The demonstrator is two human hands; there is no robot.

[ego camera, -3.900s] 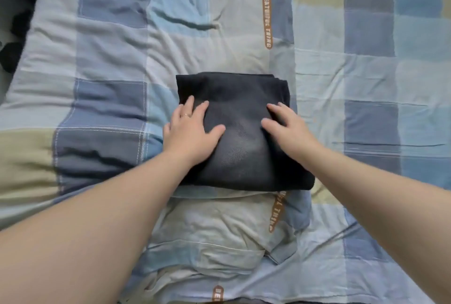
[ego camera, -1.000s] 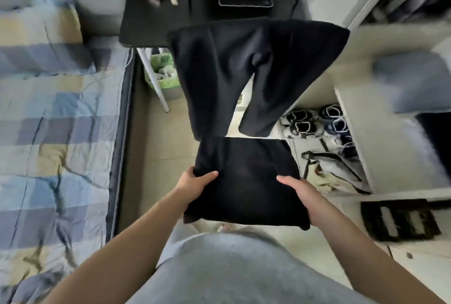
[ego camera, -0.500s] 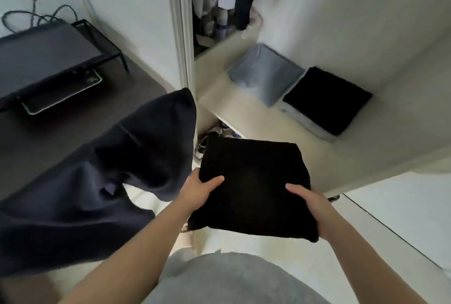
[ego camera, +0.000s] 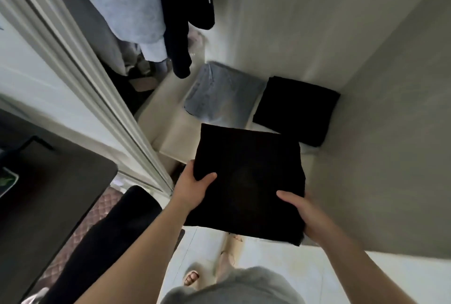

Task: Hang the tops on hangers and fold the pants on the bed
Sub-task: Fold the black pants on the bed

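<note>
I hold a folded pair of black pants (ego camera: 249,176) flat in front of me, over the front edge of a wardrobe shelf (ego camera: 170,132). My left hand (ego camera: 192,189) grips its left edge with the thumb on top. My right hand (ego camera: 305,213) grips the near right corner, thumb on top, fingers underneath. On the shelf beyond lie folded light-blue jeans (ego camera: 219,93) and a folded black garment (ego camera: 295,108) side by side. Tops hang above the shelf: a light-grey one (ego camera: 136,6) and a dark one (ego camera: 185,15).
A wardrobe door frame (ego camera: 80,76) runs diagonally at the left. A dark desk (ego camera: 46,196) and a black garment (ego camera: 117,235) draped beside it are at lower left. The wardrobe's side wall (ego camera: 390,132) is on the right. My feet (ego camera: 192,277) stand on pale tiles.
I turned from the bed to the wardrobe carrying the folded black pants. They have moved closer to the shelf, and the draped dark garment slid out to the lower left of view.
</note>
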